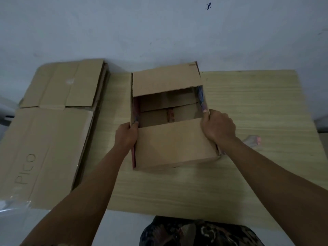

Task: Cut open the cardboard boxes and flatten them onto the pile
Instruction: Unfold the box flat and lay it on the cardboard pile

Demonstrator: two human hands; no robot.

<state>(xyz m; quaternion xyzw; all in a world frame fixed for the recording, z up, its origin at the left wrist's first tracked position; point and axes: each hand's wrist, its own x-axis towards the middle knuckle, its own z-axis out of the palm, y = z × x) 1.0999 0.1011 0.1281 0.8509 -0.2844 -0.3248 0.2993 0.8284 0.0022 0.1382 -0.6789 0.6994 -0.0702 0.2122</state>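
My left hand (126, 134) and right hand (218, 126) clamp the open box's (174, 144) side walls; uneven pressure could buckle it crookedly.

Dim, flat, bluish light. Soft shadows under forearms and cardboard box (170, 121). Overall soft focus; wide-angle bending at edges. Plastic wrap (10, 206) glints faintly.

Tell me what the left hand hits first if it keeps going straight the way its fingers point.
The left hand already grips the open box at its left wall, fingers pointing up and right. Going on, it would push into that wall and the box's hollow inside; depth is hard to judge.
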